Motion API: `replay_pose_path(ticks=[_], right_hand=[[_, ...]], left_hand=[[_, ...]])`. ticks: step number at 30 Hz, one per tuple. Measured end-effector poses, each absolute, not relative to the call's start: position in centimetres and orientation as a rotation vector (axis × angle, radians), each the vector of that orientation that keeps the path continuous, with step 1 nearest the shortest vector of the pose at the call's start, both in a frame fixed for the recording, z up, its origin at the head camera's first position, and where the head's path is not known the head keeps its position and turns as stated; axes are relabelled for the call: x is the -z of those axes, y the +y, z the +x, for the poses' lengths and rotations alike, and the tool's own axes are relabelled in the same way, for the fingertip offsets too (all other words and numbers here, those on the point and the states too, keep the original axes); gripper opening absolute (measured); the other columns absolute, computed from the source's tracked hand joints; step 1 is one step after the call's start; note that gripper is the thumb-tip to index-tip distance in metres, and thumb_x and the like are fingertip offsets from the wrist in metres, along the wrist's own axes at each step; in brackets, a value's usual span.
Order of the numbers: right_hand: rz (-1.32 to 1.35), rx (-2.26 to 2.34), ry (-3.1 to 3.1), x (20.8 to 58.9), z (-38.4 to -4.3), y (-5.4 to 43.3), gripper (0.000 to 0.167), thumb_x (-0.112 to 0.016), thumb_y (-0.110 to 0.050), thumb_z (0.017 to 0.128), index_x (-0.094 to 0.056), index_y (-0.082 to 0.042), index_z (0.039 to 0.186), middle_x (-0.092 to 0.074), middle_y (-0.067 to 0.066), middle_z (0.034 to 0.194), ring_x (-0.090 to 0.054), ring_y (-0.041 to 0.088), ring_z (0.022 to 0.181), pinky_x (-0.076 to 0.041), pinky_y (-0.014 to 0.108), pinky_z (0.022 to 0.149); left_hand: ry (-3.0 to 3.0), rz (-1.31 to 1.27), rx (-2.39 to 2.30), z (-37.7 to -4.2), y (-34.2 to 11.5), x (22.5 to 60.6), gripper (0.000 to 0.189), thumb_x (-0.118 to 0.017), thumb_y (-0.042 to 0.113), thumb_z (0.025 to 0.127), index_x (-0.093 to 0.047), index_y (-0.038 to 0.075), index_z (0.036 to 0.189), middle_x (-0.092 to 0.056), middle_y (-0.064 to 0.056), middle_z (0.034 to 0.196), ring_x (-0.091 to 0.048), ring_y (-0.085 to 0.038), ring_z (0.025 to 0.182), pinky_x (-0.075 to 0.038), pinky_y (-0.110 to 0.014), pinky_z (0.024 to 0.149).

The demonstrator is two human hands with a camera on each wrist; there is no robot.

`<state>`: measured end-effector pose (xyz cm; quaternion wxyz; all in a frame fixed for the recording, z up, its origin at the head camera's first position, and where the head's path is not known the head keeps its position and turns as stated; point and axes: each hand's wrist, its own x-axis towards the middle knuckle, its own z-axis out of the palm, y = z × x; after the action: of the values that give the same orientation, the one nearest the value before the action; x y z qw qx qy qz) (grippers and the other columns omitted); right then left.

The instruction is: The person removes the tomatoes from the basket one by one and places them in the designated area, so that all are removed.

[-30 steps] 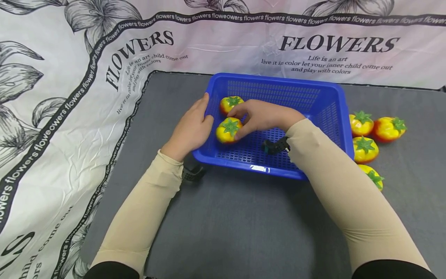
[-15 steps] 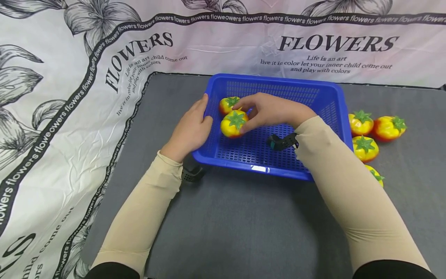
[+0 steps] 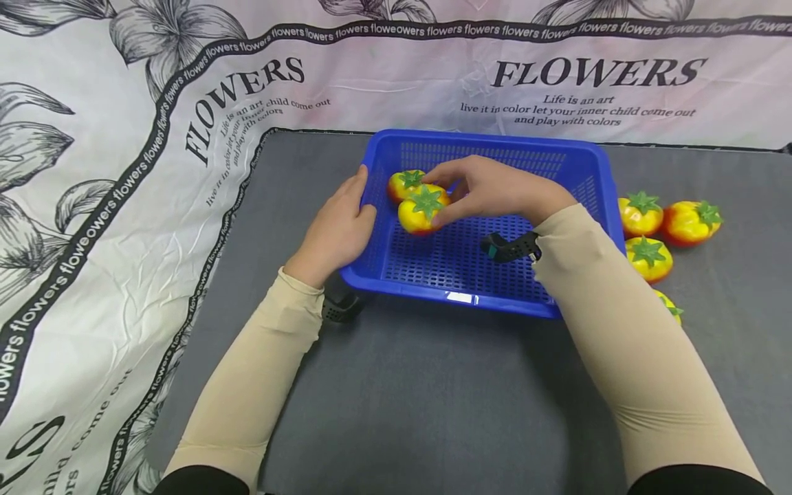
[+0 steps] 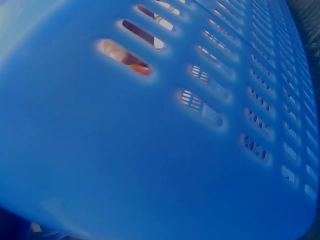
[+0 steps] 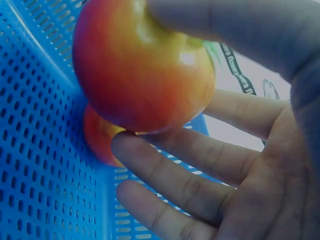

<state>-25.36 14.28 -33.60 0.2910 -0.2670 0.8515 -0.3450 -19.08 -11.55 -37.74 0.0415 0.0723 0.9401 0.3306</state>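
Observation:
My right hand [image 3: 495, 189] pinches a yellow-red toy tomato [image 3: 416, 218] with a green star-shaped top, over the left part of a blue plastic basket [image 3: 454, 292]. In the right wrist view, thumb and fingers lie on either side of this toy tomato [image 5: 145, 75]. Just behind it a second toy tomato [image 3: 402, 184] sits near the basket's left wall; the right wrist view shows part of that one [image 5: 100, 132] lower down. My left hand [image 3: 337, 230] rests on the basket's left rim, fingers extended. The left wrist view holds only the slotted basket wall [image 4: 125, 150].
Several more toy tomatoes [image 3: 648, 258] lie on the grey table [image 3: 421, 399] against the basket's right side, one partly hidden by the right sleeve. A white cloth [image 3: 396, 89] printed with flowers and words borders the table at the back and left.
The right hand has moved back and to the right with the toy tomato, bringing it closer to the second one in the head view. The left hand and the basket stay put.

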Motion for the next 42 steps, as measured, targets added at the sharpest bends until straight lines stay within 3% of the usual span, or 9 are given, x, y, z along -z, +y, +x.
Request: replay_pose_path(ticks=[11,22,42], right_hand=[[-0.655,0.940,2.292,33.7,-24.7,15.3,0.075,-0.086,-0.032,0.089,-0.054,-0.011,0.153,-0.058,0.012,0.150,-0.062,0.032,0.128,-0.050,0.050,0.110],[-0.539,0.988,2.341,33.5,-24.4,17.5,0.074,-0.087,-0.042,0.086,-0.058,-0.019,0.149,-0.060,0.003,0.146,-0.061,0.026,0.126,-0.050,0.047,0.109],[-0.498,1.023,2.385,33.6,-23.8,19.6,0.071,-0.085,-0.033,0.090,-0.056,-0.012,0.151,-0.061,0.012,0.145,-0.064,0.032,0.126,-0.050,0.052,0.108]], left_hand=[[2.894,0.239,-0.964,-19.4,-11.4,37.6,0.067,-0.042,0.023,0.107,-0.020,0.007,0.168,-0.029,-0.011,0.172,-0.032,-0.028,0.157,-0.026,-0.045,0.128],[2.890,0.217,-0.961,-19.4,-11.1,37.4,0.067,-0.042,0.024,0.107,-0.020,0.008,0.168,-0.028,-0.009,0.173,-0.031,-0.028,0.157,-0.026,-0.045,0.128],[2.894,0.216,-0.967,-19.0,-11.4,37.6,0.067,-0.041,0.024,0.107,-0.021,0.008,0.168,-0.029,-0.010,0.172,-0.032,-0.028,0.157,-0.026,-0.045,0.128]])
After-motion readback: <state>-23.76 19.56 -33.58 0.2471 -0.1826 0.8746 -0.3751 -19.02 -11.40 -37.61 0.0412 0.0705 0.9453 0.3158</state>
